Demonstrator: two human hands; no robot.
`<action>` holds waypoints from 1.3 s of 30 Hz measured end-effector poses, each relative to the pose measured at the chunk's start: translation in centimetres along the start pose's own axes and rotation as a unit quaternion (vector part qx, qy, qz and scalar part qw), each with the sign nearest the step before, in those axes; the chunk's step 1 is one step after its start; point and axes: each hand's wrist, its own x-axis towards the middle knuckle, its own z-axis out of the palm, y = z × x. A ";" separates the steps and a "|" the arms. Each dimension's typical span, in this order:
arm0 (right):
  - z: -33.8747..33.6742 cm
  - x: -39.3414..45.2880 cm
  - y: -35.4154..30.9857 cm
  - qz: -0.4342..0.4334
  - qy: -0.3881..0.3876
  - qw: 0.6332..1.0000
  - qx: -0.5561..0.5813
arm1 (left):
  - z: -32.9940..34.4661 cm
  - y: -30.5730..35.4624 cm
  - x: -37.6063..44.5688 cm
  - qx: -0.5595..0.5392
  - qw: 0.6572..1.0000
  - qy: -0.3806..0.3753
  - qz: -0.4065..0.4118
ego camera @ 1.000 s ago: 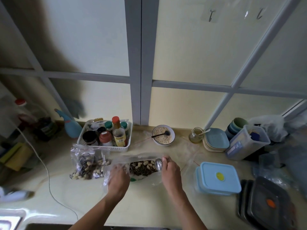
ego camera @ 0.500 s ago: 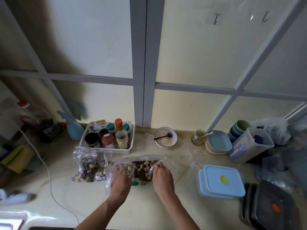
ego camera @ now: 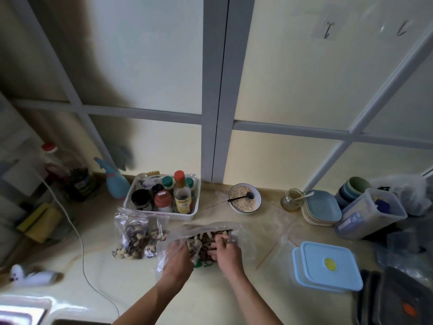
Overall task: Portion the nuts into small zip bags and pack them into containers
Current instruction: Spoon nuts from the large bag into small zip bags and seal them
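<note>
A large clear bag of mixed nuts (ego camera: 206,233) lies open on the counter in front of me. My left hand (ego camera: 177,256) grips the bag's left side and holds the mouth open. My right hand (ego camera: 226,250) reaches into the bag among the nuts, its fingers curled round a metal spoon that is mostly hidden. Two small filled zip bags (ego camera: 138,233) stand to the left. Empty zip bags (ego camera: 276,233) lie flat to the right. A light blue lidded container (ego camera: 326,266) sits at the right, with dark containers (ego camera: 403,301) beyond it.
A white basket of bottles (ego camera: 161,198) stands behind the bags, a bowl of oats with a spoon (ego camera: 244,199) beside it. A jar, blue plates (ego camera: 322,208) and a clear box (ego camera: 370,215) fill the back right. A white cable (ego camera: 79,238) runs across the left counter.
My right hand has moved left from the bag's right edge into the bag, taking the spoon down among the nuts. My left hand stays on the bag.
</note>
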 end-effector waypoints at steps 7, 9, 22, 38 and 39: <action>-0.5 -0.6 -0.3 0.132 0.004 0.954 0.270 | -0.6 0.4 -0.5 -0.025 0.999 -0.007 -0.026; -0.7 -0.7 -0.2 0.140 0.011 0.947 0.290 | -0.7 0.3 -0.5 -0.027 0.999 -0.017 -0.027; -5.9 -2.0 -2.6 0.066 0.110 0.969 0.209 | 0.8 1.6 -0.4 -0.053 0.998 -0.023 0.003; -6.9 -5.7 -3.4 -0.066 -0.024 0.996 -0.055 | 2.3 3.2 -0.8 0.044 0.995 0.047 0.077; -6.6 -5.9 -3.4 -0.075 -0.050 0.993 -0.073 | 2.3 3.3 -0.9 0.040 0.995 0.047 0.075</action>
